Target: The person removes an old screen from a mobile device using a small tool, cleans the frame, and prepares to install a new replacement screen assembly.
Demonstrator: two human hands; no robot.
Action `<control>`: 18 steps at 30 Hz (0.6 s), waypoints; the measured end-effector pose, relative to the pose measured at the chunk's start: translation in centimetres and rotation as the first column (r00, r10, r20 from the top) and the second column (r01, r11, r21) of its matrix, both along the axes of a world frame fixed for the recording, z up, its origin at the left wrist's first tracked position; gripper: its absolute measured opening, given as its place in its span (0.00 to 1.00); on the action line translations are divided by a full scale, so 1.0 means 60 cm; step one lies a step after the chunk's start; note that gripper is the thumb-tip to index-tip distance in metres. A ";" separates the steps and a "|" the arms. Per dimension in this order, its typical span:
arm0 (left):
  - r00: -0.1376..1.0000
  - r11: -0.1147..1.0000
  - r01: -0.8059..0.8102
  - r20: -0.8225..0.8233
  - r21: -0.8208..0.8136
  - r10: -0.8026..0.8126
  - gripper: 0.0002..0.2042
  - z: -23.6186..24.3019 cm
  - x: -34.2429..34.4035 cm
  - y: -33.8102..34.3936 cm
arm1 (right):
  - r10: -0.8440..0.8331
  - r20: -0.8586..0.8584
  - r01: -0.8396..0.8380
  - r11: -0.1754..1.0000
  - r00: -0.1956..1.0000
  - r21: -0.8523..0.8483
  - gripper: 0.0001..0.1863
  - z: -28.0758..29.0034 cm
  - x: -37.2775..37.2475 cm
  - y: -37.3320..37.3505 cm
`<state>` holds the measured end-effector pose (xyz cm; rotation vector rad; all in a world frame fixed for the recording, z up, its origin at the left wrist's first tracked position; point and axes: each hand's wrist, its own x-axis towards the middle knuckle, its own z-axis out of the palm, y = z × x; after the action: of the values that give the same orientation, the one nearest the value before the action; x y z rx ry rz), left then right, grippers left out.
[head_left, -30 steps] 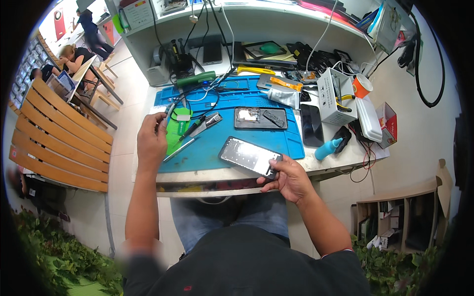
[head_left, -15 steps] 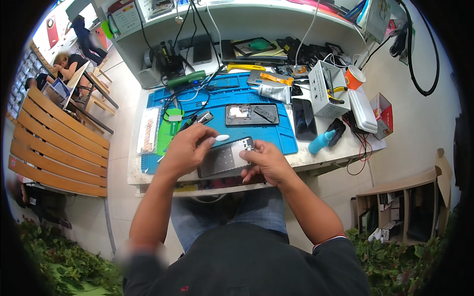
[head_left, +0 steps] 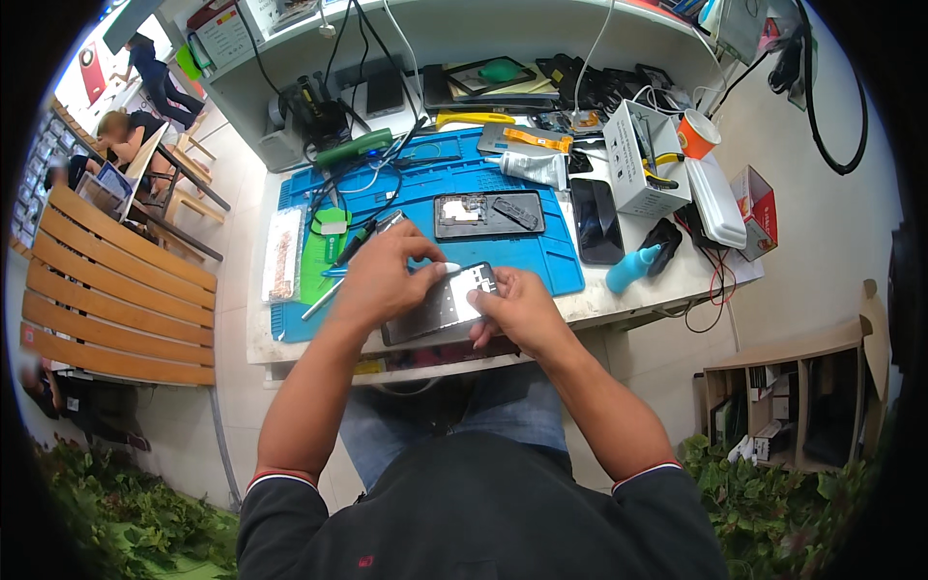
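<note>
My left hand, fingers closed on a white-tipped tool, holds its tip at the top edge of a dark phone part with a shiny silver area. My right hand grips that part by its right end, thumb on its face. Beyond them an opened phone housing lies on the blue mat. A green card, a pen and a packet lie left of my hands. A black phone and a blue bottle sit to the right.
The cluttered white bench also holds a tool box, an orange cup, a tube and cables. A shelf runs behind. Left are a slatted bench and other people; lower right is a cabinet.
My left hand has moved right and down to the phone part, bringing the tool to its edge. My right hand has shifted left, turning the part. The view has shifted slightly.
</note>
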<state>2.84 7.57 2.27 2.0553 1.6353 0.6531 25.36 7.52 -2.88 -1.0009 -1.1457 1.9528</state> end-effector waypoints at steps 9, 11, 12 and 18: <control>0.994 0.993 -0.102 0.029 0.054 0.101 0.10 -0.018 -0.005 -0.040 | 0.004 0.035 -0.005 1.000 0.999 0.027 0.15 0.002 -0.003 -0.008; 0.987 0.987 -0.161 0.028 0.012 0.160 0.10 -0.018 -0.060 -0.070 | -0.027 0.040 0.026 0.999 0.999 0.019 0.13 0.006 -0.006 -0.007; 0.981 0.982 -0.189 0.028 -0.007 0.189 0.10 -0.018 -0.072 -0.074 | -0.033 0.030 0.032 0.999 0.999 0.019 0.12 0.005 -0.004 -0.006; 0.993 0.987 -0.107 0.052 0.119 0.101 0.09 -0.030 0.020 -0.021 | 0.026 0.042 -0.028 0.998 0.999 0.062 0.16 0.004 -0.005 -0.002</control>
<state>4.05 6.31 0.44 2.0324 1.7245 0.8494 25.05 7.37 -2.64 -1.0023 -1.2414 1.9133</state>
